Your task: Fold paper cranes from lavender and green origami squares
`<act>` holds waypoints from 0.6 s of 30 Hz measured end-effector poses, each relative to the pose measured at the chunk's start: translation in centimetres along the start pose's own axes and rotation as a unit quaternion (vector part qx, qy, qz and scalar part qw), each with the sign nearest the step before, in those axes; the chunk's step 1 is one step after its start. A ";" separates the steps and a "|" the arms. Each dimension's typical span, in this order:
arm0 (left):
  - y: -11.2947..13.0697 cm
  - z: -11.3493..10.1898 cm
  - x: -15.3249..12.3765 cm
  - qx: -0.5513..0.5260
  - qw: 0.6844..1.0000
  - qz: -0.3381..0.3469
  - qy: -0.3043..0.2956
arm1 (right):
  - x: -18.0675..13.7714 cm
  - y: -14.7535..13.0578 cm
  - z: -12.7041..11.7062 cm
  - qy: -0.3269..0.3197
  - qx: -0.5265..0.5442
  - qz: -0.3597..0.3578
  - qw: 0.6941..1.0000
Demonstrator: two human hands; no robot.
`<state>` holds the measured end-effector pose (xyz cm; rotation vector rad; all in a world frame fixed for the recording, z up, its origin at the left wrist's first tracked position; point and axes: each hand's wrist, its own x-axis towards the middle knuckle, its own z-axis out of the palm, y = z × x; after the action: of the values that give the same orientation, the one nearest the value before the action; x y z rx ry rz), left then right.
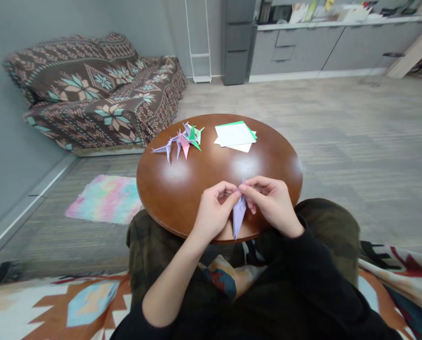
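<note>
A folded piece of purple origami paper (pixel 238 216) is pinched between both of my hands, above the near edge of the round table. My left hand (pixel 216 208) grips its upper left side with thumb and fingers. On the upper right side, my right hand (pixel 272 200) pinches it too, thumb tip close to the left thumb. A narrow point of the paper sticks up between the hands, and the wider folded part hangs toward me. Fingers partly hide the upper folds.
Several folded paper cranes (pixel 185 140) in purple, pink and green cluster at the table's far left. A stack of paper sheets (pixel 235 134), white on top with green beneath, lies far right on the brown table (pixel 204 174). Beyond stand a covered sofa (pixel 101 94) and a pastel rug (pixel 106 198).
</note>
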<state>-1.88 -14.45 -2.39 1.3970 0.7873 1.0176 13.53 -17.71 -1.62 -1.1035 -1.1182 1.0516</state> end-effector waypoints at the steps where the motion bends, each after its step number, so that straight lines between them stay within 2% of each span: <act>1: 0.0 0.0 0.0 0.002 1.000 0.004 0.003 | 0.0 0.0 0.0 0.002 0.000 -0.002 1.000; 12: 0.4 -0.1 -0.2 -0.047 0.998 -0.040 0.008 | -0.2 -0.3 0.1 0.001 -0.001 -0.020 1.000; 18: 1.0 0.0 -0.5 -0.045 0.998 -0.053 -0.005 | 0.0 0.1 0.1 0.043 0.021 -0.025 0.999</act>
<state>-2.20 -14.97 -1.46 1.2696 0.7906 0.9520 13.45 -17.70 -1.76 -1.0719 -1.0456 0.9764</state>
